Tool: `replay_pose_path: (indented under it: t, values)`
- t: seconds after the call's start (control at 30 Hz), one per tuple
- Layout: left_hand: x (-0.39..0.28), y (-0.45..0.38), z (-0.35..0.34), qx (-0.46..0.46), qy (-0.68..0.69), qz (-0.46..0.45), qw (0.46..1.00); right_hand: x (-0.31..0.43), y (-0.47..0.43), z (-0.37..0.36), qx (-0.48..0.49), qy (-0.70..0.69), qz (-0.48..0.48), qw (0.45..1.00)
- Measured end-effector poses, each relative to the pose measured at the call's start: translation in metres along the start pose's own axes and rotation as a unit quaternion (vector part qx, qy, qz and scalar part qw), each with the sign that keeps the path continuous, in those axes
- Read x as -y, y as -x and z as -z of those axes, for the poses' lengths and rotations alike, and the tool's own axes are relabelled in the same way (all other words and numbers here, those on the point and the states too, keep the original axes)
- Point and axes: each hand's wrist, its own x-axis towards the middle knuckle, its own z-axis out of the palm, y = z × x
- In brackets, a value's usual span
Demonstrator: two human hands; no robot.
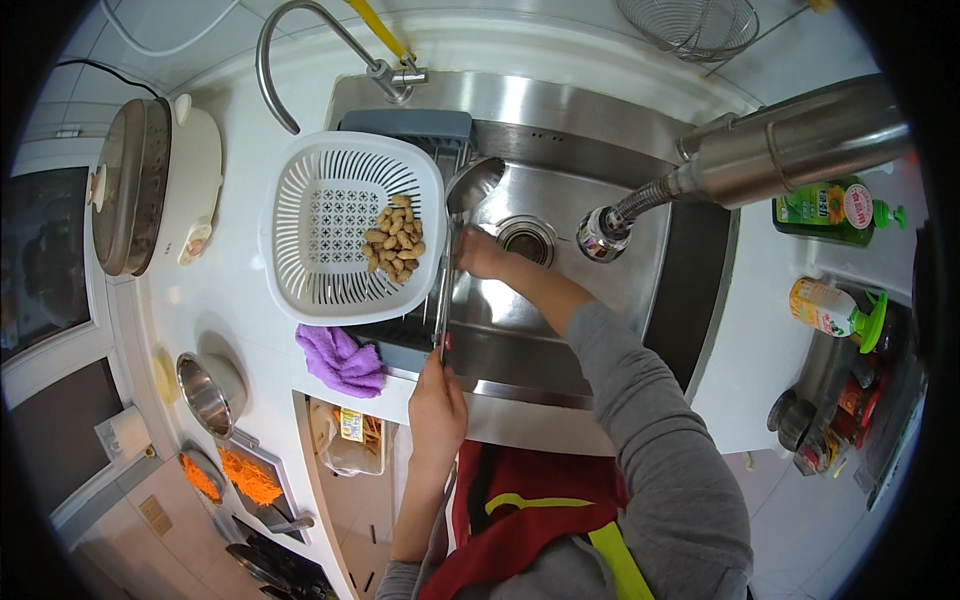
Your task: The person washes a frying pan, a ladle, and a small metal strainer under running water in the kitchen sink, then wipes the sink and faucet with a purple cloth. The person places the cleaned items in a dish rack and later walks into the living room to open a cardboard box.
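A metal ladle [477, 185] lies lengthwise over the left side of the sink, its bowl at the far end. My left hand [439, 411] grips the near end of its long handle, where a small red part shows. Curled and slightly blurred, my right hand [482, 252] is at the handle just below the bowl; its fingertips are partly hidden. Left of the handle, a white plastic colander [296, 225] rests on a grey dish rack [405, 120]. Unshelled peanuts [394, 240] lie in the colander's right half.
The stainless steel sink [600, 300] has a drain [527, 241] and a hanging sprayer head [604, 234]. A curved faucet [277, 67] stands behind the colander. Near it are a purple cloth [341, 361], an electric cooker [176, 172] and a steel pot [211, 394]. Bottles [821, 212] line the right.
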Motion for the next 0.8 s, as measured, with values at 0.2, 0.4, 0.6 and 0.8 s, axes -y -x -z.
replay_pose_path:
  t: [0.2,0.4,0.6,0.8]
  values:
    - [0.003,0.002,-0.004,-0.001,0.004,-0.031,1.000,-0.039,0.065,0.021,-0.104,-0.085,0.061,0.989]
    - [0.005,0.004,-0.007,-0.004,-0.007,-0.045,0.999,-0.084,0.149,0.044,-0.238,-0.341,-0.141,0.899]
    - [0.006,0.004,-0.006,-0.008,-0.011,-0.042,0.999,-0.106,0.230,0.012,-0.205,-0.328,-0.461,0.799]
    - [0.008,0.003,-0.006,-0.003,-0.014,-0.039,0.999,-0.064,0.165,-0.041,-0.246,-0.277,-0.478,0.796]
